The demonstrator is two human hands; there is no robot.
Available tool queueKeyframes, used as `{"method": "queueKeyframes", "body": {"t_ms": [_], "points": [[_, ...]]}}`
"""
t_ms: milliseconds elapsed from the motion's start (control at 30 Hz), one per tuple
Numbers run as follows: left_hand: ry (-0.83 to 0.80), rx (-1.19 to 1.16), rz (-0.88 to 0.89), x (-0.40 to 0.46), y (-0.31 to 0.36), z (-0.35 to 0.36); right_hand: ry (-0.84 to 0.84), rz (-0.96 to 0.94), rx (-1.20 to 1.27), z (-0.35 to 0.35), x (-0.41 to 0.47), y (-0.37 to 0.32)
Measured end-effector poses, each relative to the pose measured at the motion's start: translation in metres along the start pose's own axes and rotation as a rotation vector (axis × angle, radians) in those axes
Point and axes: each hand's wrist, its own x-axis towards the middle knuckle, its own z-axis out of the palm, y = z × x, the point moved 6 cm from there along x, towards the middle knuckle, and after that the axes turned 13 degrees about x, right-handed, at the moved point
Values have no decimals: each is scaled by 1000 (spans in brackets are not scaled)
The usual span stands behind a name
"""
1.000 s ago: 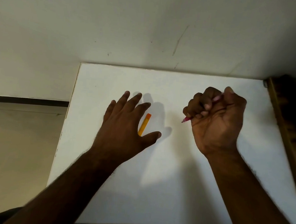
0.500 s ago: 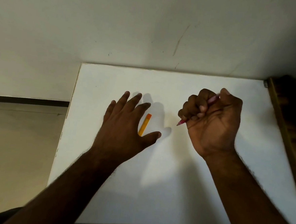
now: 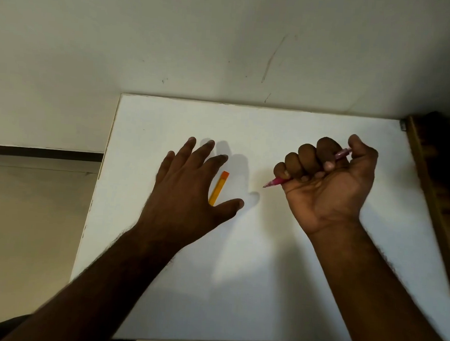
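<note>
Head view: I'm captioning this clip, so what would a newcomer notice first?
The right hand, fisted round a pink pen with its tip pointing left, stands out right of middle over the white board. Next comes the small orange stick, lying on the board between the thumb and forefinger of the spread left hand.

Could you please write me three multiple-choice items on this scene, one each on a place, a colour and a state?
1. Where does the orange stick lie? A. between the left hand's forefinger and thumb; B. under the right hand; C. on the floor.
2. What colour is the pen in the right hand? A. blue; B. pink; C. green.
3. How is the right hand? A. flat; B. spread; C. fisted round the pen.
Answers: 1 A, it shows in that gap on the white board; 2 B, both visible ends are pink; 3 C, fingers curl over the barrel.
</note>
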Motion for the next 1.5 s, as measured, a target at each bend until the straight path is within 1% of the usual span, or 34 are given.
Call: {"method": "queueKeyframes", "body": {"t_ms": [133,300,633,1500], "points": [[-10,4,0,0,0,0,42,8,103,-7,-1,0],[-12,-1,1,0,0,0,67,-7,172,-10,-1,-1],[-5,-7,5,-1,2,-1,70,-11,239,-13,-1,0],[-17,3,7,-1,2,1,104,-12,219,-16,0,0]]}}
